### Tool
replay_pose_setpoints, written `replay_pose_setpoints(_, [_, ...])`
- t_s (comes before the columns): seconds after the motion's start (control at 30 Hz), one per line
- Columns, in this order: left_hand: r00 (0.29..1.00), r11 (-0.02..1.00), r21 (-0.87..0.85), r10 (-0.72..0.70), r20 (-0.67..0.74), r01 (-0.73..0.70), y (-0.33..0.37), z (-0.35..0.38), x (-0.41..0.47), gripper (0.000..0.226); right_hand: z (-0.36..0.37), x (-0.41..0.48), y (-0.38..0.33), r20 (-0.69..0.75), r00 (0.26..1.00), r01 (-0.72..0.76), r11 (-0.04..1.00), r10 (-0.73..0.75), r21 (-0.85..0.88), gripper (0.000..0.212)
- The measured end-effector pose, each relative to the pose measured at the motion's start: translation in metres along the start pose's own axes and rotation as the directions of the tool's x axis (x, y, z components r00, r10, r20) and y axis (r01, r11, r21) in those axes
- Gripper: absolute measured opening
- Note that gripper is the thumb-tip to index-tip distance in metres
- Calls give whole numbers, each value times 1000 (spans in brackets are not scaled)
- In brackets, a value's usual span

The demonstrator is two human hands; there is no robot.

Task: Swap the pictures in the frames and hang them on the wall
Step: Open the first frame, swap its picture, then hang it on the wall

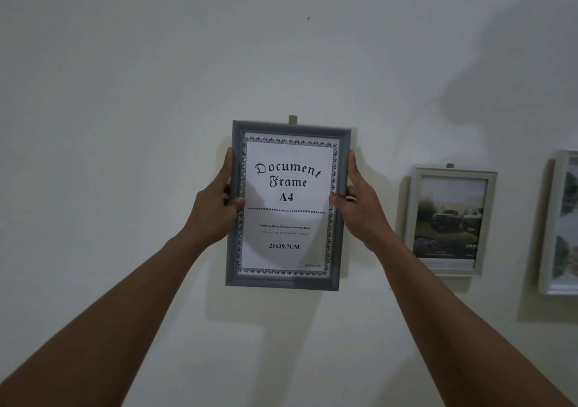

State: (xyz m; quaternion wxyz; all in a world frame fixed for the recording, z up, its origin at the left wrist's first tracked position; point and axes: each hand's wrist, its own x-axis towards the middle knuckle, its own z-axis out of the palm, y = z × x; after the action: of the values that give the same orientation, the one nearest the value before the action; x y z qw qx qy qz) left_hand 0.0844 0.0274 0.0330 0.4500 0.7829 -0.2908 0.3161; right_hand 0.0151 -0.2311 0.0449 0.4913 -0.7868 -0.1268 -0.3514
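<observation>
Background: a plain white painted wall (125, 94) in dim light, with your shadow across its upper right.
Task item: a grey rectangular moulded picture frame (285, 206), upright and held flat to the wall at centre.
Inside it: a white printed sheet (287, 250) reading "Document Frame A4".
Hanger: a small tan tab (292, 119) sticks up above the top edge. Whether it sits on a nail or hook cannot be seen.
Left hand (215, 200): grasps the frame's left side, thumb on the front, fingers wrapped behind.
Right hand (362, 200): grasps the right side the same way.
Other frames: to your right, well apart, hangs a pale silver frame holding a landscape photograph (450, 219); beyond it, a white frame (560, 222) is cut off by the edge of view.
Wall mark: 1 small dark speck (308, 18) high above the grey frame; too small to tell if it is a nail.
Tilt: the top right corner looks slightly lower than the left.
Risk 1: if you let go before the tab catches, the frame will likely slide down and fall.
Risk 2: with only 1 hanging point, an off-centre catch would probably leave it crooked.
</observation>
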Motion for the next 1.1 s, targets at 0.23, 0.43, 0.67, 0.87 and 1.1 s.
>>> replay_pose_setpoints(0.23, [1000,999,35,-20,18,20,3,6,-3,91,-2,0,7,-7,1000,-10,999,10,-33,88])
replay_pose_setpoints(0.43, [1000,998,53,-18,-23,20,4,10,-10,90,2,-4,16,-14,1000,-25,999,24,-47,91])
replay_pose_setpoints(0.67, [999,997,69,-16,-50,20,7,12,-12,91,0,-5,16,-36,999,-11,995,8,-98,89])
replay_pose_setpoints(0.87, [996,995,100,-1,-93,10,4,11,-10,93,3,-6,11,-47,999,16,992,-22,-124,86])
replay_pose_setpoints(1.1, [997,991,134,19,-76,-9,3,7,-10,94,10,-7,14,-49,998,31,991,-38,-133,88])
